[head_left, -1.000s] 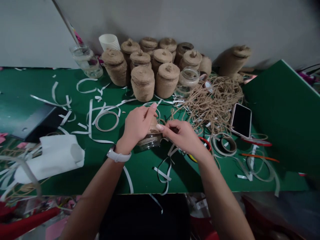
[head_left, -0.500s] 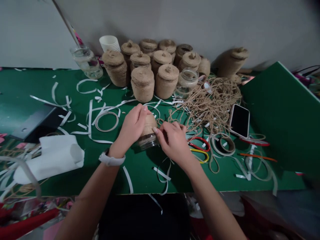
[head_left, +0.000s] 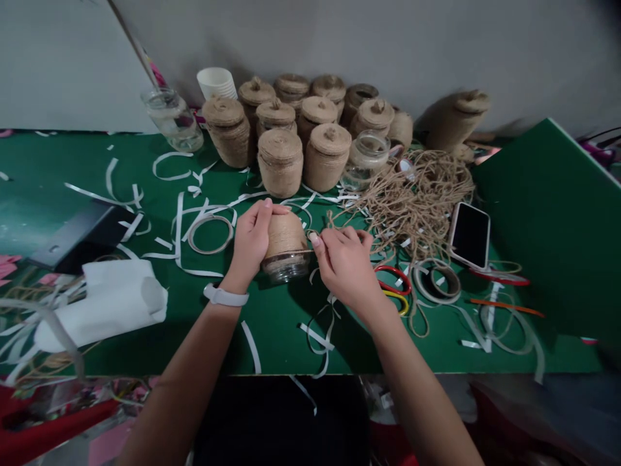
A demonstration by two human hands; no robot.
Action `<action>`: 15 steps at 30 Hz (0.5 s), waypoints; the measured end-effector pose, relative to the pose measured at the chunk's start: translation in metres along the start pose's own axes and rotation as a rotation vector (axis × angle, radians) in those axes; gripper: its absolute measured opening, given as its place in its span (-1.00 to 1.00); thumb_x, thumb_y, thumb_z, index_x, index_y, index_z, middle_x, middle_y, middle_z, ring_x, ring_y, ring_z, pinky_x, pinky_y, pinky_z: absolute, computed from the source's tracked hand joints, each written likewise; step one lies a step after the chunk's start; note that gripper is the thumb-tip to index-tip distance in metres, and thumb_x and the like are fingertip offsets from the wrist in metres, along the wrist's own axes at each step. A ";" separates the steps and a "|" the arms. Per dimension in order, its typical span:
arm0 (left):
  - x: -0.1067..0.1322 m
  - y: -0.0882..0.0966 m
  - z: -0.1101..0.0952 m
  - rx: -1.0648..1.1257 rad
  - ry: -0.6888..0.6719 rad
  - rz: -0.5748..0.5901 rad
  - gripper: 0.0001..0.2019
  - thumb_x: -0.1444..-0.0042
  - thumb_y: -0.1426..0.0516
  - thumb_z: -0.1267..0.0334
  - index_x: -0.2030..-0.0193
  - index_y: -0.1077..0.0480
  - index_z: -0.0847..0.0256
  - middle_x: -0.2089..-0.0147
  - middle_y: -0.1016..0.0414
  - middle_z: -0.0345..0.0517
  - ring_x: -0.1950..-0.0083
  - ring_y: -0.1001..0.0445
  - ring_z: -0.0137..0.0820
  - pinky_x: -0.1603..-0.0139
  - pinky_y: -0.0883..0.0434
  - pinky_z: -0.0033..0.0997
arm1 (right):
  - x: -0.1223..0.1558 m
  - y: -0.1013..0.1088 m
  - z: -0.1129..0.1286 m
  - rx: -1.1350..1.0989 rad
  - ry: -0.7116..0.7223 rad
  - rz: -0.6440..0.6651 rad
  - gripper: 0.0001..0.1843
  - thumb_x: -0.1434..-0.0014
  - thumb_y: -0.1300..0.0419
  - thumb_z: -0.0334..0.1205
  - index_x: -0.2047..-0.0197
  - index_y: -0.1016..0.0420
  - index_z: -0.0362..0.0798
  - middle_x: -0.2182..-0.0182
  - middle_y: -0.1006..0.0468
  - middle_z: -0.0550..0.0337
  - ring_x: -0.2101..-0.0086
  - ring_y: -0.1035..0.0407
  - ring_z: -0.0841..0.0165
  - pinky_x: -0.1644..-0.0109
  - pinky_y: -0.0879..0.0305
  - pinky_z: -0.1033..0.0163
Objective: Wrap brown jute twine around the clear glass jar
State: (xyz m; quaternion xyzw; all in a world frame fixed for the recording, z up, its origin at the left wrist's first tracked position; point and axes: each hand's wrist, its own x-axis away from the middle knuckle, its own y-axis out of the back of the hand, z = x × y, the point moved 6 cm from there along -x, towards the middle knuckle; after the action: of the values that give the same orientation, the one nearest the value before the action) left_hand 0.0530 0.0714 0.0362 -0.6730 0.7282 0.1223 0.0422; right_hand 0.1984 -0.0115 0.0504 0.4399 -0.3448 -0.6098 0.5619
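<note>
A glass jar [head_left: 287, 249] lies on its side between my hands, most of its body wound in tan jute twine, with bare glass at the end toward me. My left hand [head_left: 253, 239] is wrapped round its left side. At the jar's right, my right hand [head_left: 345, 262] pinches a strand of jute twine [head_left: 314, 251] that runs off the winding, apart from the glass. Beyond my right hand spreads a loose tangle of jute twine [head_left: 422, 194]. Red and yellow handled scissors [head_left: 394, 285] lie by my right wrist, their blades hidden.
Several twine-covered jars [head_left: 280, 162] stand along the wall, with a bare glass jar [head_left: 366, 158] beside them. A phone [head_left: 469, 236], a tape roll [head_left: 439, 281] and a green board [head_left: 553, 226] are at the right. White paper roll [head_left: 104, 304] and tape scraps lie left.
The jar has turned so more of its wound side shows. My right hand has drawn away from it to the right, with the twine strand now stretched between. My left hand has shifted slightly left.
</note>
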 end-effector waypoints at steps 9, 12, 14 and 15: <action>0.000 -0.004 0.006 0.041 -0.031 0.058 -0.64 -0.35 -0.01 0.04 0.37 -0.48 0.14 0.21 -0.64 -0.12 0.10 -0.57 -0.31 -0.05 -0.42 -0.26 | 0.001 -0.013 0.002 0.119 -0.057 -0.080 -0.58 -0.44 0.15 -0.12 0.23 -0.46 -0.08 0.26 -0.62 0.06 0.20 -0.32 0.17 -0.01 0.08 0.04; -0.002 -0.005 -0.012 -0.249 -0.114 0.092 -0.64 -0.37 0.03 0.06 0.36 -0.45 0.14 0.22 -0.63 -0.09 0.12 -0.56 -0.27 0.00 -0.40 -0.25 | -0.002 -0.008 0.004 0.152 -0.052 -0.114 -0.60 -0.43 0.12 -0.13 0.26 -0.46 -0.08 0.28 -0.62 0.06 0.20 -0.32 0.18 -0.02 0.08 0.04; -0.002 -0.010 -0.029 -0.520 -0.207 0.089 -0.64 -0.37 0.04 0.09 0.37 -0.43 0.16 0.26 -0.61 -0.04 0.14 -0.54 -0.22 0.04 -0.38 -0.22 | -0.003 -0.006 0.007 0.167 -0.038 -0.112 -0.60 -0.42 0.12 -0.13 0.27 -0.47 -0.07 0.30 -0.62 0.07 0.20 -0.32 0.17 -0.02 0.07 0.04; -0.002 -0.014 -0.037 -0.632 -0.252 0.082 -0.63 -0.37 0.05 0.11 0.39 -0.43 0.17 0.26 -0.60 -0.01 0.14 -0.53 -0.19 0.05 -0.36 -0.21 | -0.004 -0.005 0.009 0.173 -0.029 -0.105 -0.60 -0.42 0.12 -0.13 0.27 -0.47 -0.07 0.30 -0.62 0.07 0.20 -0.32 0.16 -0.03 0.07 0.03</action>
State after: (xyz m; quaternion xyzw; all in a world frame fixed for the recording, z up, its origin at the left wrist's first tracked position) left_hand 0.0705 0.0634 0.0704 -0.6024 0.6699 0.4258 -0.0835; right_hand 0.1880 -0.0079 0.0498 0.4954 -0.3804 -0.6128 0.4841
